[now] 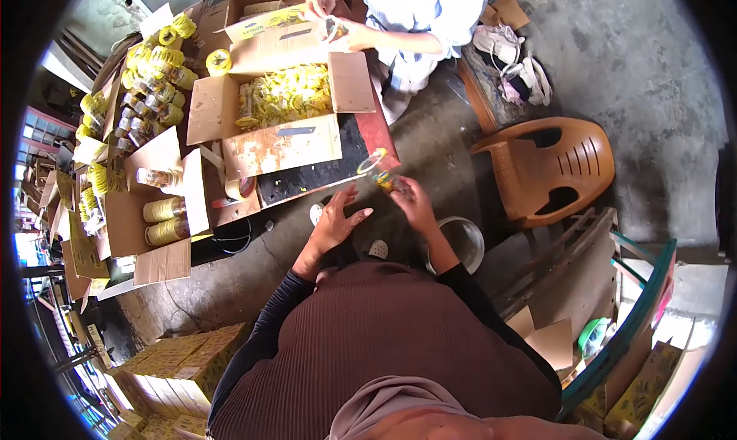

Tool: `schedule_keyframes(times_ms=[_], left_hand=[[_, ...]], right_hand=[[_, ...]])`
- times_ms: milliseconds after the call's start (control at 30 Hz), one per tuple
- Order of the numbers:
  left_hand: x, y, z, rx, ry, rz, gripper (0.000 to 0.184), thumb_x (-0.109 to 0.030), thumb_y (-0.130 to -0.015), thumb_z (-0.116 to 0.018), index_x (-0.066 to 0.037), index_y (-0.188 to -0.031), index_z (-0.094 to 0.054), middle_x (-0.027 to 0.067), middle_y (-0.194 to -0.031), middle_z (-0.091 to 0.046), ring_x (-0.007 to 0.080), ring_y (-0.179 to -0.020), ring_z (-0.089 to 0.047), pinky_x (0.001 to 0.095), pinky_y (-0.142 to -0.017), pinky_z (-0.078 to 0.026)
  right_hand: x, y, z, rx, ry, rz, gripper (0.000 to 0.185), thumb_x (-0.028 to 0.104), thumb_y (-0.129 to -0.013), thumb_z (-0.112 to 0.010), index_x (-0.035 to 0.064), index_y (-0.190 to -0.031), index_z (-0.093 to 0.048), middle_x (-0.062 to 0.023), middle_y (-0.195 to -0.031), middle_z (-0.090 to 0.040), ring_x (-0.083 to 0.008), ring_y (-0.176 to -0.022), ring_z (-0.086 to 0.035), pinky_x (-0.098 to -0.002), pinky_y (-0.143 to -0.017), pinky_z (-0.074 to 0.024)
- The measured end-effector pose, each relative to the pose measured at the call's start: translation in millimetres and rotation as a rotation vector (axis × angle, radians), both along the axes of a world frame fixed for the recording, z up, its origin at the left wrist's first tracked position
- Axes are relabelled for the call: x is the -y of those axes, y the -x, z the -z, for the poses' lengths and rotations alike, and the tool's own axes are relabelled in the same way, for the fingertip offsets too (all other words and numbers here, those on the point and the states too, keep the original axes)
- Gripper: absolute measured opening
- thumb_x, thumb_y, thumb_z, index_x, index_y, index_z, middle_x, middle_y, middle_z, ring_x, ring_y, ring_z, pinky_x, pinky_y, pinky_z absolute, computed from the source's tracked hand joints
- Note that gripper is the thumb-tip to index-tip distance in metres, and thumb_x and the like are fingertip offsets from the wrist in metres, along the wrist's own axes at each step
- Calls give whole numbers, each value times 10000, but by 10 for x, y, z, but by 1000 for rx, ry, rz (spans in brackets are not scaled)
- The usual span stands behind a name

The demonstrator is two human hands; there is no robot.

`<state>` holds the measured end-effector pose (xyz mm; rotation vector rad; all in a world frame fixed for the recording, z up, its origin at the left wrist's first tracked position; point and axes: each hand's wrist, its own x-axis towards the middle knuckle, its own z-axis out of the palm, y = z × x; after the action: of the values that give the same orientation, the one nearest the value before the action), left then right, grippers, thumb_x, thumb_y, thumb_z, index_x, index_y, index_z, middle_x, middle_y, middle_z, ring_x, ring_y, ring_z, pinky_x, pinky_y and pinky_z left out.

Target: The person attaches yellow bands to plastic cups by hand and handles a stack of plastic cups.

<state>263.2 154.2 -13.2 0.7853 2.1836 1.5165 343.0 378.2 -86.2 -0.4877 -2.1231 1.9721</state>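
My right hand (415, 204) grips one end of a clear plastic jar (381, 179), blurred, with a yellow ring at its far end and darker colours near my fingers. My left hand (338, 220) is held up beside it with fingers apart and nothing in them. Both hands are in front of my body, near the corner of the work table (307, 177). On that table stands an open carton (282, 150) filled with yellow wrapped pieces. Across from me, a co-worker's hands (336, 33) hold another small clear jar.
Left, an open carton (162, 268) holds several jars, and more yellow-topped jars (153, 64) are piled behind it. A brown plastic chair (564, 171) stands at right. Below my right arm is a round pail (466, 244). Stacked yellow boxes (184, 354) lie lower left.
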Motion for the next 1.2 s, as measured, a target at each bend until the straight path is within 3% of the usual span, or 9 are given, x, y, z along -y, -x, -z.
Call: schedule_keyframes(times_ms=[133,300,433,600,667,800,833,1067,1200], left_hand=[[60,411,-251,427,-353,-64,984,-314,-774,-820,-17,-1489,-213,170,-1399,-462,294,-1265,-494,457,-1017,-436],[265,949,-470,482,-633,-144,707,-71,-773,-802,-16,-1354,-403,108,-1330,-507,206,-1228,-507,369,-1045,-424],[494,1377,-411,41,-422,-197,613,-30,-725,-796,0,-1257,-494,128,-1221,-590,207,-1170,-558,349,-1019,-433],[702,1767,-606,-43,-373,-287,586,-43,-688,-810,19,-1194,-520,146,-1152,-603,244,-1113,-591,357,-944,-470],[795,1878,-747,-244,-219,-348,598,-21,-635,-810,27,-1158,-523,160,-1070,-588,317,-1040,-601,381,-899,-481],[907,2101,-701,-466,14,-329,648,-60,-567,-829,-1,-1130,-515,172,-1025,-547,390,-983,-555,444,-859,-469],[913,2119,-703,-499,74,-320,665,-90,-564,-833,-16,-1138,-507,169,-1053,-547,387,-1007,-542,459,-869,-457],[830,2252,-600,-516,2,-224,672,-149,-617,-838,13,-1159,-474,182,-1049,-556,401,-971,-553,465,-853,-465],[842,2222,-739,-206,-136,-24,876,-267,-683,-864,40,-1343,-379,232,-1294,-527,369,-1218,-521,414,-990,-438]], right_hand=[[463,473,-380,-206,209,-202,461,-4,-921,-608,-4,-1333,-400,-89,-1195,-574,-161,-1114,-556,-300,-962,-442],[706,1075,-613,-148,178,-440,424,32,-928,-621,18,-1297,-413,-91,-1234,-541,-145,-1143,-545,-304,-943,-473],[764,1605,-819,-146,2,-460,445,13,-918,-609,21,-1332,-445,-101,-1293,-517,-195,-1174,-548,-333,-968,-469],[899,2111,-1140,-138,-36,-453,384,-19,-924,-554,9,-1301,-487,-108,-1235,-550,-195,-1105,-580,-330,-962,-467],[922,2303,-1107,-235,-434,-392,356,-2,-934,-554,18,-1287,-509,-116,-1174,-572,-188,-1012,-596,-335,-905,-485],[1232,2481,-1355,-270,-74,-210,347,77,-890,-663,44,-1220,-562,-115,-1031,-599,-178,-905,-603,-318,-775,-502],[1286,2502,-1494,-333,-359,-189,356,95,-840,-728,34,-1153,-572,-99,-978,-586,-169,-882,-602,-289,-710,-508],[1273,2682,-1337,-260,-363,-172,183,44,-828,-733,3,-941,-595,-92,-841,-584,-166,-667,-597,-290,-574,-497],[1260,2744,-1331,-320,-335,-167,103,51,-868,-690,-9,-942,-651,-86,-779,-596,-151,-653,-596,-282,-549,-467]])
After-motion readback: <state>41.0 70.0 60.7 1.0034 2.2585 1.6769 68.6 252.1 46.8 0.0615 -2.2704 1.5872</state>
